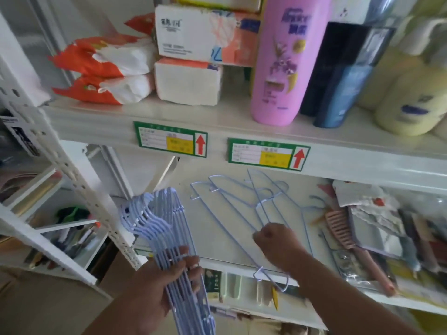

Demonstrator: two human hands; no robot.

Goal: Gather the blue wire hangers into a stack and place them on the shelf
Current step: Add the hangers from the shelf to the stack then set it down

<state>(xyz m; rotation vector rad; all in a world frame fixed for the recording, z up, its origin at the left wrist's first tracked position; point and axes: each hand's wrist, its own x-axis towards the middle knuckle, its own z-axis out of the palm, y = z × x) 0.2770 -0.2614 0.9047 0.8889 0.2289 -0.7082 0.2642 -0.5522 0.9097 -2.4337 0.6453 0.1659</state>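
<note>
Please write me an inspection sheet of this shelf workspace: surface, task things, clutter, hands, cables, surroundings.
Surface: white shelf, loose hangers lying spread on it.
Job's things: hanger stack held off the shelf; several loose hangers still ungathered, one overhanging the front edge.
Clutter: pink comb and packets at the right.
Grippers: left hand grips the stack; right hand pinches a loose hanger.
Cables: nothing seen.
Surroundings: upper shelf with tissue packs, pink bottle, two price labels.

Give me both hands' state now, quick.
Left hand: holding the hanger stack.
Right hand: pinching loose hangers on the shelf.
</note>
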